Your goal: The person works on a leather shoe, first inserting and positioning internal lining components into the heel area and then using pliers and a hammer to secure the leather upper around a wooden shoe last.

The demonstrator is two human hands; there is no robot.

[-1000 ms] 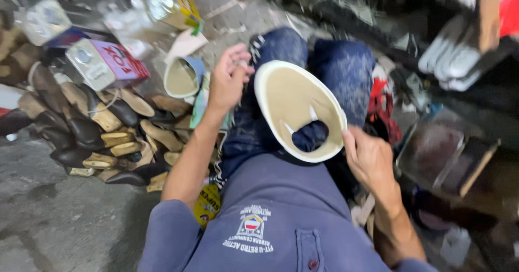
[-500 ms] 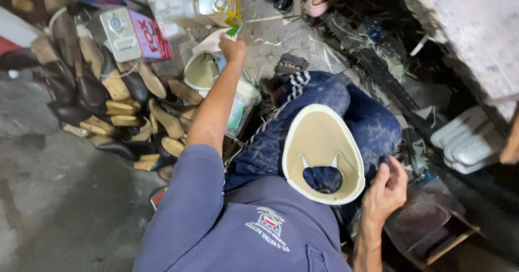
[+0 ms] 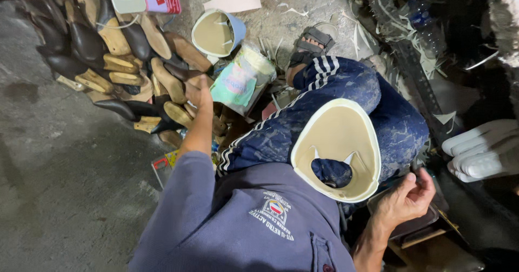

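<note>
Rough grey concrete floor (image 3: 65, 185) fills the lower left of the frame, strewn further up with scraps. We note the left hand (image 3: 199, 91) reaching into a heap of shoe lasts (image 3: 124, 61) at upper left; whether its fingers have closed on one we cannot tell. The lasts look hard, smooth and rounded, some dark and some pale like wood; we judge them solid, best gripped round the middle. A cream shoe upper (image 3: 338, 148), thin and flexible, lies on the knee at centre right. The right hand (image 3: 405, 199) rests loosely curled beside it, holding nothing.
</note>
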